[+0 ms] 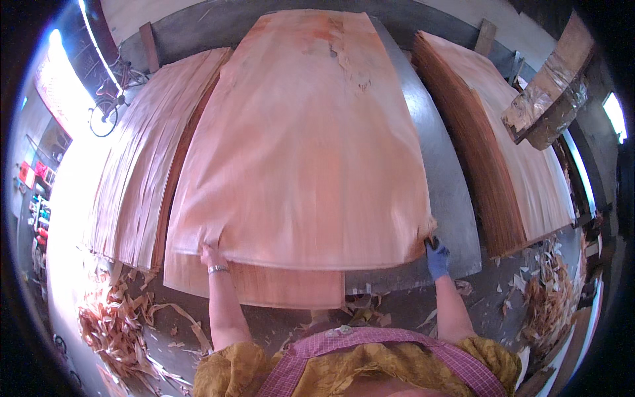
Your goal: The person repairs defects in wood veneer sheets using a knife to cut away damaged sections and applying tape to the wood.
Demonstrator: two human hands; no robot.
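Note:
A large thin sheet of reddish wood veneer (304, 145) lies spread over a grey metal table (443, 192), reaching from the far end to the near edge. My left hand (213, 257), bare with a bracelet on the wrist, grips the sheet's near left corner. My right hand (436, 257), in a blue glove, grips the near right corner. Under the sheet, another veneer sheet (264, 288) sticks out over the table's near edge.
A stack of veneer sheets (139, 165) lies to the left and a taller stack (509, 165) to the right. Wood scraps (122, 324) litter the floor on the left and also the right (549, 291). A bicycle (109, 99) stands at far left.

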